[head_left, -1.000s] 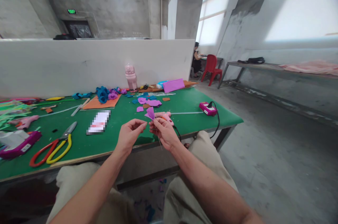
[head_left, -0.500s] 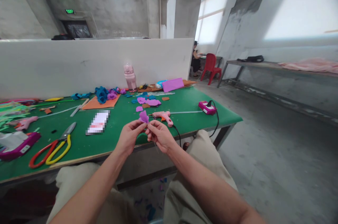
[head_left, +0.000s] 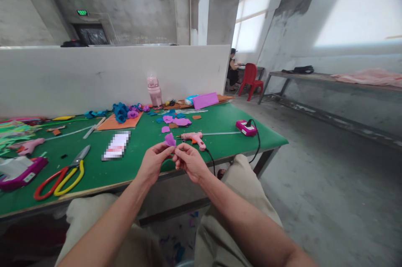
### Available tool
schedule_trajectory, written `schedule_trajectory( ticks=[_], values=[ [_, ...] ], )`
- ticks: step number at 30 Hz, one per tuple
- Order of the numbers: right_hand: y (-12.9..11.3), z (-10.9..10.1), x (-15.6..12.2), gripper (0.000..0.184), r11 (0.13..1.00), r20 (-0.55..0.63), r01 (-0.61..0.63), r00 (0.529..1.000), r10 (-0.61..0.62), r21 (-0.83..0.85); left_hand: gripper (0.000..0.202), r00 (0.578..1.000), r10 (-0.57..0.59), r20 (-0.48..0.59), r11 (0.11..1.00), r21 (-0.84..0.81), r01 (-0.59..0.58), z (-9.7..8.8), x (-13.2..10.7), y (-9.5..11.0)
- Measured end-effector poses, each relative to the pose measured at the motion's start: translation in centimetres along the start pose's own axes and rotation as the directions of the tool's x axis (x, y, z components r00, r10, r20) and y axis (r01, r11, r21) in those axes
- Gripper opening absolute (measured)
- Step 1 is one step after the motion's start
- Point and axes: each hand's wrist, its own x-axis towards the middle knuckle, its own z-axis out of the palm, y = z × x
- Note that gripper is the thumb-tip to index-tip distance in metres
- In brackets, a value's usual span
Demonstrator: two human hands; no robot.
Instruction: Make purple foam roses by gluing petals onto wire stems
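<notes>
Over the near edge of the green table (head_left: 220, 122), my left hand (head_left: 153, 163) and my right hand (head_left: 190, 161) meet, both with fingers pinched. Between their fingertips stands a small purple paper petal piece (head_left: 170, 139), pointing up. The left fingertips grip its lower left side, the right fingertips its base. A pink glue gun (head_left: 194, 137) lies on the table just behind my right hand, its black cord running off the edge.
More purple and blue petals (head_left: 176, 121) and finished blue flowers (head_left: 122, 112) lie farther back. Red-and-yellow scissors (head_left: 61, 176) sit at the left, a pink bottle (head_left: 154, 87) by the white partition, a pink power strip (head_left: 246, 128) at right. A person sits beyond a red chair (head_left: 251, 80).
A second ago the petal was in my right hand alone, the hands apart. The hands have come together and the left fingers now pinch the petal too. Little change in the last half second.
</notes>
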Motion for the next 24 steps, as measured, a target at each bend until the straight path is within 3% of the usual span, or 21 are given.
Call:
schedule_trajectory(
  ticks=[10, 24],
  values=[
    [0.44, 0.05, 0.00, 0.028, 0.998, 0.002, 0.002, 1.000, -0.002, -0.057, 0.018, 0.999, -0.027, -0.026, 0.997, -0.073, 0.026, 0.18, 0.02, -0.18],
    [0.58, -0.02, 0.02, 0.028, 0.998, -0.021, 0.023, 0.999, -0.024, -0.064, 0.022, 0.999, -0.028, 0.040, 1.000, 0.014, 0.028, -0.53, 0.32, -0.03]
  ],
)
